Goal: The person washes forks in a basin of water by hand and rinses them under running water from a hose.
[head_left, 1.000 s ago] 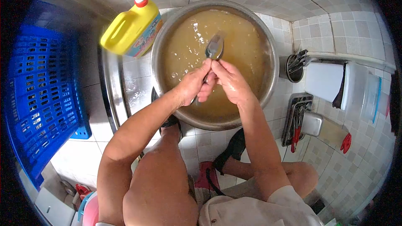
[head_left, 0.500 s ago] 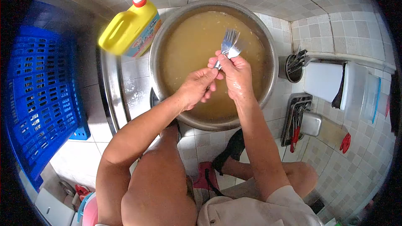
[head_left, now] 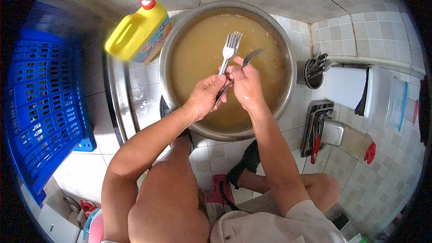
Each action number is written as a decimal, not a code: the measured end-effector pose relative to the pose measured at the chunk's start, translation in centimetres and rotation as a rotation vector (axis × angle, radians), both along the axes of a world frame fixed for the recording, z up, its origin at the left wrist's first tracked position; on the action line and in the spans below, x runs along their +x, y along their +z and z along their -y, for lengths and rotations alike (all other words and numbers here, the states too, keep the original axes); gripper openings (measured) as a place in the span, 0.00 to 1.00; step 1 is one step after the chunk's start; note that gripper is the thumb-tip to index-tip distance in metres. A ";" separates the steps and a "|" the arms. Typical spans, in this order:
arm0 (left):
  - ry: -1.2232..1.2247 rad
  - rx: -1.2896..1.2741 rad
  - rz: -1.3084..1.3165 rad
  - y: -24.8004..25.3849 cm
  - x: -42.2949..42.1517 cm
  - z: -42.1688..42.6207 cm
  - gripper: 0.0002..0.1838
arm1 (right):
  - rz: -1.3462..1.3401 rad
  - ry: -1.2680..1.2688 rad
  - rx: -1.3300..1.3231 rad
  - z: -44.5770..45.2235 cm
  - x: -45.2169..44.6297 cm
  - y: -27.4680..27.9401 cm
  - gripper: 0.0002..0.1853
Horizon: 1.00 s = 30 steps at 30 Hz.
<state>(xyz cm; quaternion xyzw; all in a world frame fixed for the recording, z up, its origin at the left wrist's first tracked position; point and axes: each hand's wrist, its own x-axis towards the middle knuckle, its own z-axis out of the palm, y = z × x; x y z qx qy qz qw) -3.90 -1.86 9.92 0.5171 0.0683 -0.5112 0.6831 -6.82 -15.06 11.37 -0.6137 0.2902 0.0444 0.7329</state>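
Note:
Two metal forks are held above a wide metal basin point(head_left: 164, 92) of cloudy yellowish water. My left hand point(head_left: 205, 95) is closed round the handle of one fork point(head_left: 231, 47), whose tines point up and away from me. In my right hand point(head_left: 246, 85) is the second fork point(head_left: 253, 56), tilted, with its tines to the upper right. Its handle runs down across to the fingers of my left hand, so the hands are nearly touching. Wet skin shows on my right hand.
A yellow pump bottle point(head_left: 135, 36) stands left of the basin, near a blue plastic crate point(head_left: 47, 108). On the right are a metal cup point(head_left: 312, 74) of cutlery, a dark tray point(head_left: 310, 130) with red-handled tools, and a small metal container point(head_left: 334, 133). Tiled walls close in behind.
The forks, held close together before, are now spread apart. One has come left with my left hand on its handle; the other leans right in my right hand.

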 end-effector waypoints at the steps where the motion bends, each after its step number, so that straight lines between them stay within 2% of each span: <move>1: -0.009 -0.025 0.055 0.0 -0.1 0.0 0.19 | -0.041 0.014 -0.243 -0.1 -0.2 -0.7 0.18; 3: -0.018 -0.051 0.113 -0.2 -0.2 0.0 0.18 | -0.072 0.073 -0.680 -0.6 -0.1 0.3 0.21; 7: -0.104 -0.128 0.174 -1.9 -0.4 -0.6 0.16 | -0.112 0.112 -0.773 -0.5 0.0 -0.7 0.19; 10: -0.150 -0.157 0.185 -1.0 -0.2 -0.6 0.15 | -0.147 0.106 -0.710 -0.3 -0.2 -1.0 0.15; 13: -0.158 -0.188 0.153 -1.3 -0.2 -0.7 0.14 | -0.046 0.112 -0.558 -0.2 -0.2 -1.2 0.12; 15: -0.145 -0.232 0.107 -1.4 -0.3 -0.8 0.13 | -0.027 0.078 -0.255 -0.2 0.0 -1.2 0.11; 16: -0.128 -0.221 0.078 -1.1 -0.2 -0.7 0.13 | -0.028 0.080 -0.254 -0.4 -0.1 -0.7 0.11; 18: -0.113 -0.212 0.050 -0.5 0.0 -0.9 0.13 | -0.026 -0.009 0.034 -0.6 -0.2 0.6 0.12; 22: -0.109 -0.266 -0.146 -0.5 0.9 -1.9 0.15 | 0.047 0.032 0.161 -0.1 -0.5 0.3 0.14; 24: -0.107 -0.309 -0.242 -0.4 1.0 -2.2 0.16 | 0.154 0.009 0.380 -0.4 -0.5 0.7 0.16; 26: -0.075 -0.334 -0.318 -0.1 1.0 -2.5 0.17 | 0.142 -0.014 0.362 -0.7 -0.6 0.6 0.15; 28: -0.077 -0.311 -0.260 -0.5 0.9 -2.4 0.17 | 0.131 -0.036 0.343 -0.9 -0.5 0.3 0.15; 30: -0.077 -0.285 -0.203 -0.9 0.5 -2.2 0.17 | 0.067 -0.066 0.163 -1.1 -0.3 0.0 0.12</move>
